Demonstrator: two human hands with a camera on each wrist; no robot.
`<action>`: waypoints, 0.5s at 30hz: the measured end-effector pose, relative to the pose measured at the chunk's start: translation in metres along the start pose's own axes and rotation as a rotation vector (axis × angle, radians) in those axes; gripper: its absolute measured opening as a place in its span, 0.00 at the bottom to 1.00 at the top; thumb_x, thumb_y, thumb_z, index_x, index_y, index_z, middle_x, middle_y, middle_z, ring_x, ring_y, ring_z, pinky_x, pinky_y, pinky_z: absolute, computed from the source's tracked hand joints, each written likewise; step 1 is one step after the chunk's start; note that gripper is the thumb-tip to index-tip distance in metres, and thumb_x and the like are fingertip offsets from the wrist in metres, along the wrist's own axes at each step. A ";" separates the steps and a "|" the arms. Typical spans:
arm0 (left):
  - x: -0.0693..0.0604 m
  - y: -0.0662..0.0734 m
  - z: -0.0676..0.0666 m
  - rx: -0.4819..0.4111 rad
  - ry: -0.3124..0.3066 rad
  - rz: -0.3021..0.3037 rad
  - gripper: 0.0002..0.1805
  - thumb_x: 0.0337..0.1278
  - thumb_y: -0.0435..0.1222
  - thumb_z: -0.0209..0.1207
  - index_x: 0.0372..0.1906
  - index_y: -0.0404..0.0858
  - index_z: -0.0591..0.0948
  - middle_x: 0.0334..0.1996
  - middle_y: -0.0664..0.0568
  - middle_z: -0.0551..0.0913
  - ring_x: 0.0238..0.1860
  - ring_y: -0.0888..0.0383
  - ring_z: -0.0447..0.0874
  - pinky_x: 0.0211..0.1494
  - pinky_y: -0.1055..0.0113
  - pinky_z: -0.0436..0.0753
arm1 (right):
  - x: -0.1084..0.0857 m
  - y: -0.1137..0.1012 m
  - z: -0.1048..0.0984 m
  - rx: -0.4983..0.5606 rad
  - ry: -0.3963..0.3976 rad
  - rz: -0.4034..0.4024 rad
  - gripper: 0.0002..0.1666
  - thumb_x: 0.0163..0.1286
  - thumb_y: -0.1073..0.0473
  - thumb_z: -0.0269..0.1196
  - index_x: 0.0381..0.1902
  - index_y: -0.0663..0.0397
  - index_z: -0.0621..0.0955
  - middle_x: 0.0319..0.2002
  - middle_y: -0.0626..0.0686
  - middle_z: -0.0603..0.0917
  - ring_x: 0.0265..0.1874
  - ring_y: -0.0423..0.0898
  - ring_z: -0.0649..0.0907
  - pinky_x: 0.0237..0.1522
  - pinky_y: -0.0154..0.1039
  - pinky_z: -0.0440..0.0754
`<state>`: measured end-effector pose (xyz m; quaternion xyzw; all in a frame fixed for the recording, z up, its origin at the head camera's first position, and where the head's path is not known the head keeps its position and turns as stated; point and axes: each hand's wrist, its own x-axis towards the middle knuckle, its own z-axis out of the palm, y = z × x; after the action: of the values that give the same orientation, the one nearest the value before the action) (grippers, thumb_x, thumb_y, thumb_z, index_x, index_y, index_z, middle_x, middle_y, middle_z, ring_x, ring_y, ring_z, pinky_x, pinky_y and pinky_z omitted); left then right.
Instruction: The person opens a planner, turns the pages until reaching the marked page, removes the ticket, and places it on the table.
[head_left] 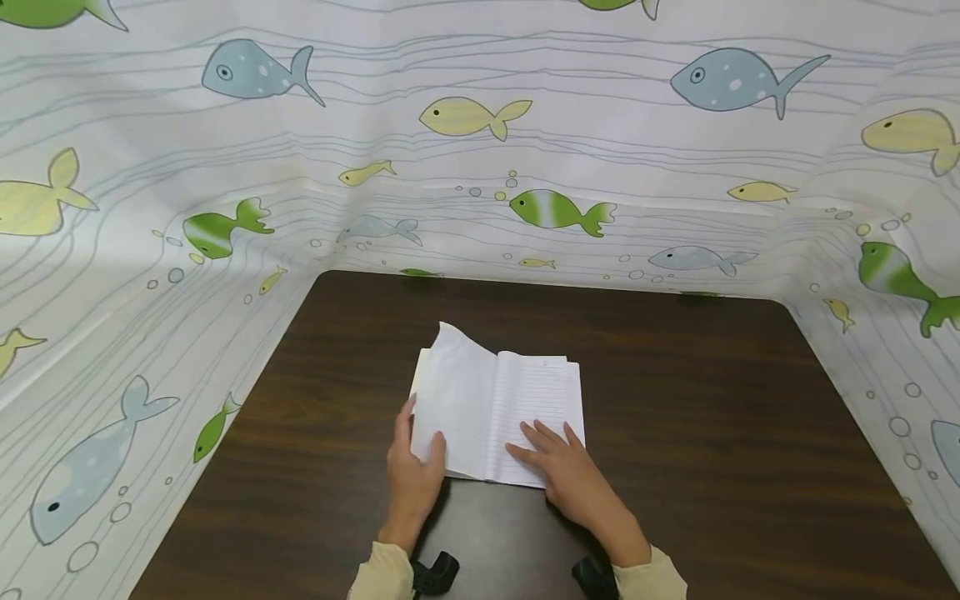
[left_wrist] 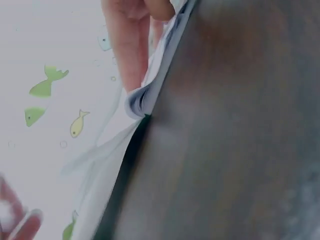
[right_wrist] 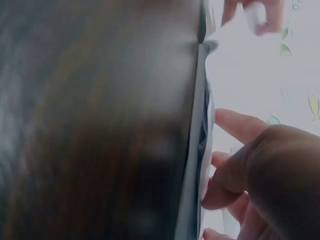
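An open notebook lies on the table, its right page ruled with lines; the left page's top corner curls up. My left hand grips the notebook's lower left side, thumb over the page and fingers at the outer edge. Across the lower right page, my right hand rests with spread fingers. The left wrist view shows the right hand on the curved pages, and part of the left hand at lower left. In the right wrist view, the right hand touches the page, with the left hand at the top.
The dark wooden table extends around the notebook. A white fish-patterned curtain surrounds its back and sides. Black straps with dark devices are at both wrists, beside cream sleeves.
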<state>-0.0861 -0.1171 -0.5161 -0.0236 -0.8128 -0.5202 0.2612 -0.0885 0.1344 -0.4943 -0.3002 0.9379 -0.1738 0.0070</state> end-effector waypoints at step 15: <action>-0.006 0.004 0.025 0.329 -0.518 0.364 0.24 0.74 0.37 0.59 0.70 0.35 0.77 0.72 0.43 0.74 0.73 0.46 0.71 0.76 0.49 0.66 | -0.007 -0.005 -0.003 0.056 0.121 0.074 0.23 0.68 0.70 0.63 0.60 0.57 0.86 0.66 0.64 0.80 0.67 0.60 0.77 0.69 0.66 0.70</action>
<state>-0.0896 -0.0919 -0.5238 -0.2566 -0.9074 -0.3041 0.1354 -0.0802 0.1359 -0.4910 -0.2542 0.9417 -0.2176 -0.0349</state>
